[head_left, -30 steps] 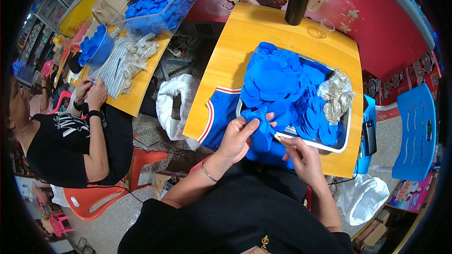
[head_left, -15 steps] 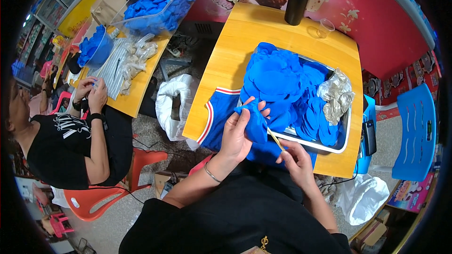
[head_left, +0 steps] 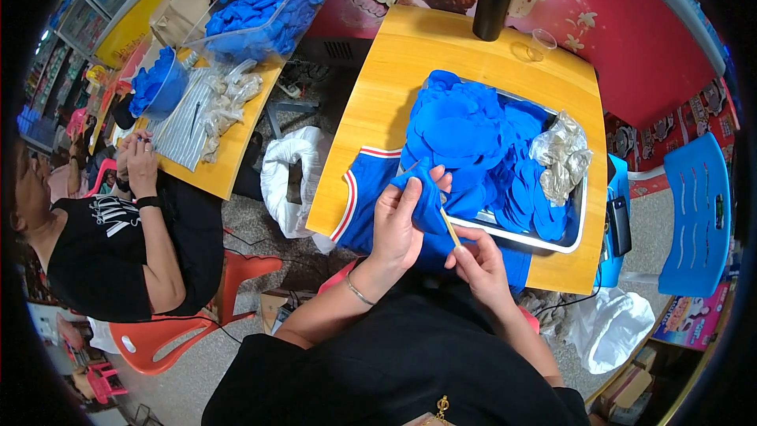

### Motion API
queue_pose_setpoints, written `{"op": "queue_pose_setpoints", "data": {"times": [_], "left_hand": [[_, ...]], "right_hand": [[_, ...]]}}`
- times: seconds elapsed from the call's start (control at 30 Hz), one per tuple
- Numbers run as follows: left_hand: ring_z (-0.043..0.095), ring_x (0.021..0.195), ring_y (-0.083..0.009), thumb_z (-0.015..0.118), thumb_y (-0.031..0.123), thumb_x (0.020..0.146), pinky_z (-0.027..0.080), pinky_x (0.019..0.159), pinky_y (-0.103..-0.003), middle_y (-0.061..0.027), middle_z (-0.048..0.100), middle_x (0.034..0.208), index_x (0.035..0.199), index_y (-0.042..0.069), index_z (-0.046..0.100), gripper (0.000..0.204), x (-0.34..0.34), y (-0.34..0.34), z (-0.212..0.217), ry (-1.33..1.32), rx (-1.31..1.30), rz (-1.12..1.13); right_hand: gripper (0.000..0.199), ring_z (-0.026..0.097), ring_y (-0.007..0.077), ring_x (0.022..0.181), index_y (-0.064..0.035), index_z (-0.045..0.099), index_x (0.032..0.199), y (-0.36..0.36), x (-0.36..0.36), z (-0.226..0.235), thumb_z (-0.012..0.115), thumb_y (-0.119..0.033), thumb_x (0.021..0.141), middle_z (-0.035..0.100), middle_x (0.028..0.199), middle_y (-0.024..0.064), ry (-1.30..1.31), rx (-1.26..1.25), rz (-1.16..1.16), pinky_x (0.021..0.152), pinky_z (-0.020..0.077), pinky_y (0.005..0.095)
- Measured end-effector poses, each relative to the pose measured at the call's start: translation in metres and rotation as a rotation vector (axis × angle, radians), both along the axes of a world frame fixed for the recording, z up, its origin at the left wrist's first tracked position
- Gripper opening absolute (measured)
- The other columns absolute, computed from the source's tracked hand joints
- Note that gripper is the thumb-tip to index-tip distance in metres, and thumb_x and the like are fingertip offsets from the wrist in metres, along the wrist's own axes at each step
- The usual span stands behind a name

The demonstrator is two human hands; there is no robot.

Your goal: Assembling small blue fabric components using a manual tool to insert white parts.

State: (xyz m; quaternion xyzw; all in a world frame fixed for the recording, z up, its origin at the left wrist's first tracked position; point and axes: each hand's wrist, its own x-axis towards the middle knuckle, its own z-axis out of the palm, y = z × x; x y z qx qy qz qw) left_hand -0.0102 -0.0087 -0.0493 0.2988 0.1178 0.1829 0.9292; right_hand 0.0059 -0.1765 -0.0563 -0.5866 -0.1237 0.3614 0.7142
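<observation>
Between the thumb and fingers of my left hand [head_left: 397,229] is a folded piece of thin blue cloth [head_left: 428,209]. My right hand [head_left: 481,267] pinches a slim yellowish stick [head_left: 450,230], whose upper end meets the cloth's lower edge; that tip is too small to make out. Just beyond both hands, a heap of round blue cloth pieces [head_left: 456,128] fills a metal tray [head_left: 582,219]. A crumpled translucent plastic bag [head_left: 558,159] lies on the tray's right side. Under my hands spreads a blue garment with red and white trim [head_left: 369,177].
On the yellow table [head_left: 394,55] stand a black bottle [head_left: 496,0] and a clear cup [head_left: 541,43]. At left, a seated person [head_left: 102,244] works beside a table with a clear bin [head_left: 268,16] of blue cloth. A blue chair [head_left: 694,217] stands right.
My right hand and the stick have shifted slightly left and down. My left hand still grips the cloth, nearly in place. The seated person's hands have moved a little lower and left.
</observation>
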Motion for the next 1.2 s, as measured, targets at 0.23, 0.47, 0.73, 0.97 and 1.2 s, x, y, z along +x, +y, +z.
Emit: {"op": "queue_pose_setpoints", "data": {"times": [0.23, 0.47, 0.73, 0.97, 1.2], "left_hand": [[0.065, 0.094, -0.0255, 0.058, 0.014, 0.091, 0.050, 0.087, -0.038, -0.0178, 0.066, 0.095, 0.094, 0.006, 0.051, 0.011, 0.001, 0.010, -0.010, 0.044, 0.087, 0.098], [0.066, 0.089, -0.0242, 0.059, 0.013, 0.091, 0.050, 0.086, -0.038, -0.0186, 0.067, 0.090, 0.087, 0.007, 0.042, 0.019, 0.005, 0.005, -0.006, 0.001, 0.178, 0.116], [0.065, 0.089, -0.0260, 0.055, 0.016, 0.093, 0.052, 0.083, -0.038, -0.0208, 0.065, 0.093, 0.087, 0.006, 0.040, 0.020, 0.002, 0.003, -0.008, 0.031, 0.308, 0.164], [0.065, 0.090, -0.0269, 0.052, 0.012, 0.094, 0.052, 0.083, -0.038, -0.0223, 0.064, 0.095, 0.088, 0.006, 0.038, 0.017, 0.004, -0.003, -0.011, -0.034, 0.410, 0.245], [0.064, 0.094, -0.0280, 0.050, 0.011, 0.095, 0.050, 0.087, -0.041, -0.0233, 0.063, 0.099, 0.088, 0.007, 0.036, 0.016, 0.001, -0.002, -0.011, -0.020, 0.344, 0.190]], "right_hand": [[0.030, 0.065, 0.0177, 0.068, -0.0061, 0.060, 0.113, 0.004, 0.007, 0.009, 0.056, 0.003, 0.084, 0.065, 0.084, 0.0123, -0.855, -0.436, -0.112, 0.057, 0.0482, 0.0276], [0.027, 0.055, 0.0077, 0.062, -0.0036, 0.054, 0.116, 0.003, 0.002, 0.005, 0.052, 0.000, 0.090, 0.063, 0.082, 0.0067, -0.093, -0.162, 0.029, 0.053, 0.0401, 0.0199], [0.030, 0.059, 0.0102, 0.064, -0.0062, 0.055, 0.119, 0.001, 0.003, -0.004, 0.051, -0.002, 0.090, 0.063, 0.079, 0.0070, -0.146, -0.069, 0.010, 0.056, 0.0440, 0.0238], [0.026, 0.056, 0.0080, 0.062, -0.0063, 0.056, 0.117, 0.008, -0.001, 0.002, 0.049, -0.004, 0.092, 0.063, 0.077, 0.0048, -0.612, -0.348, -0.070, 0.054, 0.0417, 0.0219], [0.028, 0.043, 0.0030, 0.054, -0.0059, 0.051, 0.121, 0.006, -0.004, 0.007, 0.049, -0.010, 0.093, 0.060, 0.075, 0.0016, 0.202, 0.019, 0.059, 0.050, 0.0332, 0.0189]]}}
